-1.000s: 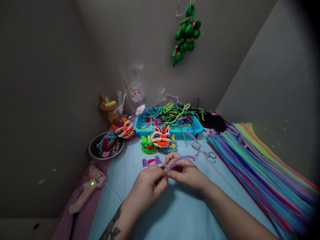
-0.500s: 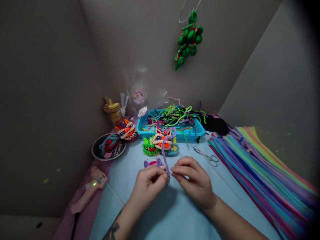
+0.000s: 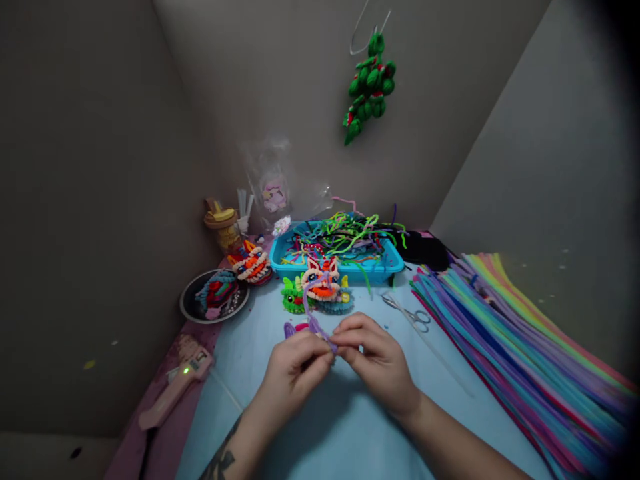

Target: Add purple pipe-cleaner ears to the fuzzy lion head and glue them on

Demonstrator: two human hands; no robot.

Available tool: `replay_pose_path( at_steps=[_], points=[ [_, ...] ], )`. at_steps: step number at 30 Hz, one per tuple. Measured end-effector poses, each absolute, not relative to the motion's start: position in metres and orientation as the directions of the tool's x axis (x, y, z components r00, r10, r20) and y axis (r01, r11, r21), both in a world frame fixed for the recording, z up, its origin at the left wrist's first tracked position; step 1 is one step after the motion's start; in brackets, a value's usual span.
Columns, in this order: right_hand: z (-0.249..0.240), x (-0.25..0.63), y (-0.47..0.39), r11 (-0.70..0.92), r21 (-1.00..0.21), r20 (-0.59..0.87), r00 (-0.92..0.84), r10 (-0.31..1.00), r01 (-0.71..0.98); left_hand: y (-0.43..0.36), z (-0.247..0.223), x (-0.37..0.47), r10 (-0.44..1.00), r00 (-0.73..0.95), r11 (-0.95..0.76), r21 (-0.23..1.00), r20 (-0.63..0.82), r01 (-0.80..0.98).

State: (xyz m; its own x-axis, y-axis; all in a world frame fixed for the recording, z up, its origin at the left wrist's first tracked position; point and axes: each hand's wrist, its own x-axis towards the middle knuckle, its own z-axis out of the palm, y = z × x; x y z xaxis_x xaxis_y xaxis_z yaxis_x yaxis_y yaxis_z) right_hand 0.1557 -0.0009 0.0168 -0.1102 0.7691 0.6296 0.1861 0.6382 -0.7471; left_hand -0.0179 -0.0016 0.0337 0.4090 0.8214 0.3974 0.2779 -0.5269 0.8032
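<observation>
A purple pipe cleaner (image 3: 309,308) curves up from between my hands, its free end bending over toward the figures behind. My left hand (image 3: 299,367) is closed, thumb and forefinger pinching it. The fingertips of my right hand (image 3: 373,357) are pinched on the same pipe cleaner, touching my left fingertips. Just behind my left hand a purple and pink fuzzy piece (image 3: 295,329) is partly covered by my fingers. Farther back stand a cream and orange lion-like head (image 3: 320,283), a green figure (image 3: 293,298) and a blue figure (image 3: 336,305), all of pipe cleaners.
A blue tray (image 3: 345,269) holds tangled scraps. Scissors (image 3: 413,313) lie at right beside bundled pipe cleaners (image 3: 495,353). At left are a lit glue gun (image 3: 177,387), a bowl (image 3: 187,307) and another lion-like head (image 3: 253,263). A green ornament (image 3: 371,87) hangs above.
My right hand has closed in to pinch the purple pipe cleaner beside my left fingers. The pipe cleaner's upper part has tipped left. The view has shifted slightly.
</observation>
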Motion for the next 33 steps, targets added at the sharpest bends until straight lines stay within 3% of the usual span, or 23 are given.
replay_pose_path(
  at_steps=[5, 8, 12, 14, 18, 27, 30, 33],
  points=[
    [0.034, 0.156, 0.004, 0.679, -0.718, 0.679, -0.064, 0.731, 0.153, 0.0, 0.067, -0.017, 0.779, 0.442, -0.604, 0.72, 0.444, 0.342],
    [0.061, 0.16, 0.015, 0.763, -0.629, 0.769, -0.024, 0.638, 0.149, 0.007, 0.102, -0.012, 0.783, 0.436, -0.603, 0.715, 0.444, 0.354],
    [0.107, 0.165, 0.03, 0.861, -0.464, 0.861, -0.124, 0.494, 0.208, 0.022, 0.148, -0.01, 0.752, 0.481, -0.633, 0.698, 0.451, 0.335],
    [0.125, 0.165, 0.038, 0.873, -0.436, 0.869, -0.148, 0.471, 0.219, 0.028, 0.163, -0.013, 0.726, 0.495, -0.669, 0.656, 0.477, 0.35],
    [0.139, 0.161, 0.051, 0.856, -0.456, 0.849, -0.169, 0.501, 0.244, 0.035, 0.171, -0.019, 0.675, 0.479, -0.738, 0.504, 0.562, 0.449],
    [0.131, 0.15, 0.065, 0.732, -0.64, 0.7, -0.215, 0.681, 0.235, 0.049, 0.149, -0.025, 0.592, 0.49, -0.737, 0.185, 0.64, 0.65],
    [0.132, 0.151, 0.063, 0.742, -0.62, 0.707, -0.23, 0.669, 0.254, 0.049, 0.15, -0.027, 0.531, 0.519, -0.763, 0.112, 0.67, 0.637],
    [0.133, 0.153, 0.06, 0.783, -0.559, 0.747, -0.245, 0.618, 0.273, 0.047, 0.153, -0.028, 0.536, 0.518, -0.767, 0.127, 0.667, 0.629]
  ],
)
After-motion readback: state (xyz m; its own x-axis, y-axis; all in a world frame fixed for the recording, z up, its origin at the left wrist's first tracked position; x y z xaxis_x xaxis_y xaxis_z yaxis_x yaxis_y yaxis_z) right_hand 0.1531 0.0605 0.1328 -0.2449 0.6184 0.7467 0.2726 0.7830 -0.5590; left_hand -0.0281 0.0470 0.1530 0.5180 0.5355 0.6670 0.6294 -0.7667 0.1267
